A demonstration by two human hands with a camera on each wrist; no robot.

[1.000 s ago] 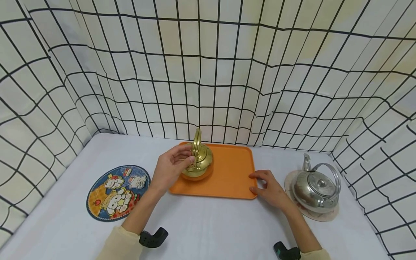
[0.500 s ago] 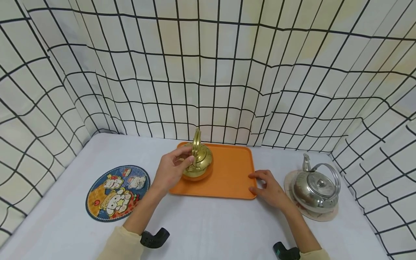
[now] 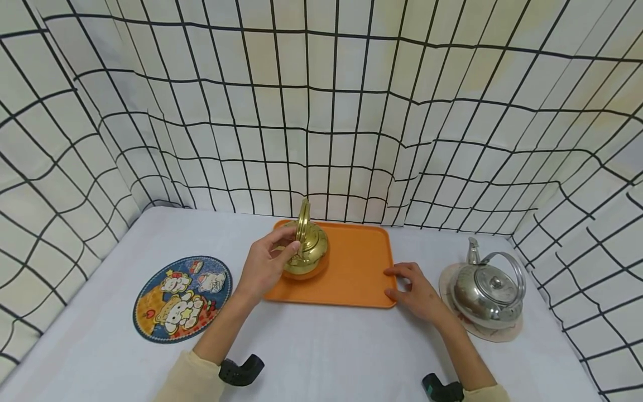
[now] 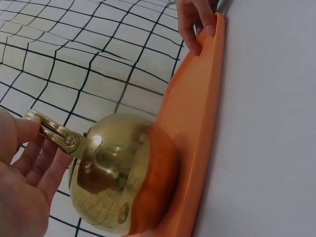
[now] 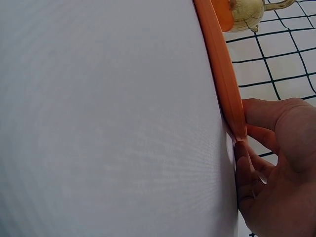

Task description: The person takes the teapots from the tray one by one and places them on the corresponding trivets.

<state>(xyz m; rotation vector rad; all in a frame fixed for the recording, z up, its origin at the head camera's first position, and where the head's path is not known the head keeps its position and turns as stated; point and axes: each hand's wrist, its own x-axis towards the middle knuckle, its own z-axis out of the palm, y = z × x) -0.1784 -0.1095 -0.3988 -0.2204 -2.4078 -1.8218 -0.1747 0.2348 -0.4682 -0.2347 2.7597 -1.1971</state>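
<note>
A shiny gold kettle (image 3: 312, 245) stands on the left part of an orange tray (image 3: 359, 268). My left hand (image 3: 265, 261) pinches the kettle's raised handle between thumb and fingers, which the left wrist view shows close up on the gold handle (image 4: 59, 134). At the tray's right end, my right hand (image 3: 414, 293) grips the rim, thumb on the near side and fingertips over the edge. In the right wrist view, some fingers of the right hand (image 5: 276, 158) curl below the orange rim (image 5: 224, 74).
A silver kettle (image 3: 489, 296) stands on a beige round mat (image 3: 454, 273) to the right. On the left lies a blue cartoon-print oval mat (image 3: 183, 298). Black-grid netting (image 3: 321, 111) rises behind and beside the white-covered table (image 3: 321, 352).
Little differs. My left wrist has shifted very slightly to the right, with the left hand still at the gold kettle's handle. The right hand, tray and silver kettle stay in place.
</note>
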